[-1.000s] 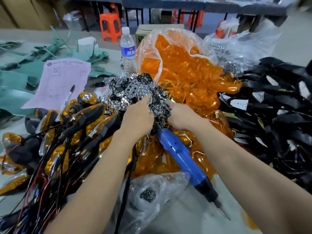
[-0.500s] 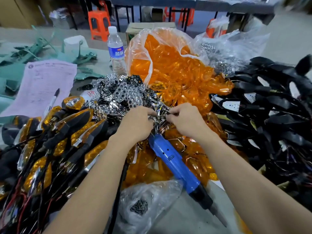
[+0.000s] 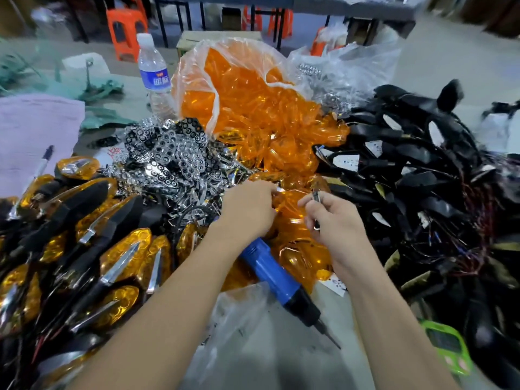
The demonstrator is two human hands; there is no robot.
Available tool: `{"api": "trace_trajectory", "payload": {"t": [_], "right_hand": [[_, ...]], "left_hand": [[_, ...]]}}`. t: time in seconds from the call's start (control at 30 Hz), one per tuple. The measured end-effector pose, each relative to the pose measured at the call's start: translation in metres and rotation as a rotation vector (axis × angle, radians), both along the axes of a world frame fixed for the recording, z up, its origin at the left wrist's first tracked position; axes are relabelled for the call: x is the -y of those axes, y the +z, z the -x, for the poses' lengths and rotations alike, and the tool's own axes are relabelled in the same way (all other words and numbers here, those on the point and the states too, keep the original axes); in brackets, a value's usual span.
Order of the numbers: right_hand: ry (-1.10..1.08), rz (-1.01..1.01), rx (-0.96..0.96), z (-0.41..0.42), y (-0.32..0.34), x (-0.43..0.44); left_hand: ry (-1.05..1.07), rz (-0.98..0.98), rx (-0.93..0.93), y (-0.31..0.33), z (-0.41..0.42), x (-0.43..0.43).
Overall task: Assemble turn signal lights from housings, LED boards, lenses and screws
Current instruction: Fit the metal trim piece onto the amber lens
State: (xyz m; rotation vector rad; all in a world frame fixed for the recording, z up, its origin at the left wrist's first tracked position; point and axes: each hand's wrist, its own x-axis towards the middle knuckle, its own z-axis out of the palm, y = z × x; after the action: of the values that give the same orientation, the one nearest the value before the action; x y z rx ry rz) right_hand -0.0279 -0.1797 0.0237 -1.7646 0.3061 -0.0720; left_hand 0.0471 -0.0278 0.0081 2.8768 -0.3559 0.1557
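While picking parts mid-frame, the right hand [image 3: 334, 223] pinches a shiny piece [image 3: 316, 197]; the left hand [image 3: 247, 211] curls among orange lenses [image 3: 291, 205] (hold unclear), needing one next.

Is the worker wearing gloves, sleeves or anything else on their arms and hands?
No. The left hand and the right hand are ungloved. The arms behind them are bare, with no sleeve edge in view. No watch, ring or wristband shows on either.
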Motion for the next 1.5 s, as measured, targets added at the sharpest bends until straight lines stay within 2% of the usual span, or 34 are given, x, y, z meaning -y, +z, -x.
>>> {"api": "trace_trajectory", "payload": {"t": [0.17, 0.27, 0.3, 0.37, 0.43, 0.47, 0.53, 0.6, 0.7, 0.8, 0.93, 1.03, 1.17, 1.27, 1.5], "right_hand": [[0.018, -0.07, -0.155, 0.023, -0.004, 0.006], [-0.005, -0.199, -0.14, 0.031, -0.003, 0.0], [-0.02, -0.22, -0.124, 0.032, -0.002, -0.002], [-0.049, -0.261, -0.084, 0.034, 0.002, -0.006], [-0.053, -0.305, -0.034, 0.034, 0.008, -0.011], [-0.043, -0.308, -0.009, 0.034, 0.011, -0.013], [-0.015, -0.32, 0.034, 0.033, 0.013, -0.022], [-0.013, -0.337, 0.061, 0.033, 0.013, -0.033], [-0.031, -0.283, 0.091, 0.035, 0.009, -0.045], [-0.074, -0.269, 0.054, 0.034, 0.005, -0.05], [-0.136, -0.258, 0.036, 0.029, 0.002, -0.052], [-0.181, -0.157, 0.07, 0.028, 0.0, -0.048], [-0.185, 0.033, 0.077, 0.029, 0.003, -0.038], [-0.107, 0.058, 0.06, 0.03, 0.013, -0.042], [0.07, 0.244, 0.205, 0.037, 0.016, -0.05]], "left_hand": [[0.105, 0.183, 0.095, 0.007, -0.002, -0.013], [0.159, 0.251, 0.151, 0.023, 0.011, -0.025], [0.173, 0.343, 0.123, 0.028, 0.017, -0.031], [0.16, 0.767, -0.051, 0.035, 0.034, -0.043], [0.094, 1.255, -0.308, 0.039, 0.056, -0.049], [0.073, 1.425, -0.442, 0.038, 0.065, -0.049], [0.111, 1.659, -0.62, 0.032, 0.076, -0.047], [0.172, 1.774, -0.71, 0.026, 0.08, -0.046], [0.132, 1.781, -0.767, 0.02, 0.084, -0.044], [0.178, 1.719, -0.721, 0.019, 0.085, -0.041], [0.225, 1.432, -0.474, 0.02, 0.082, -0.03], [0.327, 1.379, -0.348, 0.022, 0.08, -0.023], [0.265, 1.307, -0.439, 0.026, 0.08, -0.029], [0.198, 1.27, -0.526, 0.027, 0.08, -0.033], [0.159, 1.201, -0.612, 0.025, 0.076, -0.038]]}}
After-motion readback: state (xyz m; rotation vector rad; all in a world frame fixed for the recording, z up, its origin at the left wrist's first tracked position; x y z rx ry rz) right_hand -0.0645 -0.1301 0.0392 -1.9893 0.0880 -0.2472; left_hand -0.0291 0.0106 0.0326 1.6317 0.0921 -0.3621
